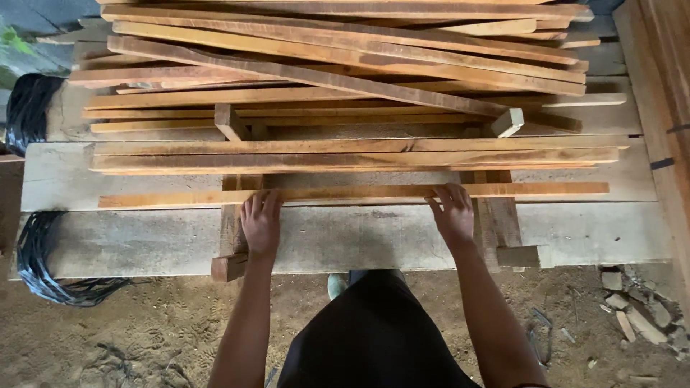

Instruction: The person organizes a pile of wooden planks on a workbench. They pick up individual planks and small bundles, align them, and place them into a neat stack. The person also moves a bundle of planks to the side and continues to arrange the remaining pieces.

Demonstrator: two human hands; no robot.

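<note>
Across the middle of the frame, a worktop [589, 233] of broad grey weathered planks, edge to edge from left to right. Above it, filling the upper half, a loose heap of long wooden slats [345, 54], reddish-brown and pale, mostly level, several slanting down toward the right. Lower in the heap, two neater slats [352, 159] side by side, level, just above centre. Along the bottom, a sandy dirt floor [144, 338]. At bottom centre, dark clothing of the person, with both bare forearms rising toward the worktop.

Nearest the lower edge of the heap, one thin slat [359, 193] alone, flat on the planks, from the left third almost to the right edge. Left hand [261, 223] left of centre, palm down and fingers spread flat on the worktop, fingertips touching the slat's near edge, nothing gripped. Right hand [453, 212] right of centre, likewise open and flat, fingertips over the same slat, pressing rather than clasping.

At the left edge, two bundles of black strapping [39, 262], one against the upper planks, one hanging to the floor. Under the worktop, stubby cross-pieces of timber [228, 267] at lower left of centre and lower right. At lower right, pale stone rubble [636, 312] on the floor.
</note>
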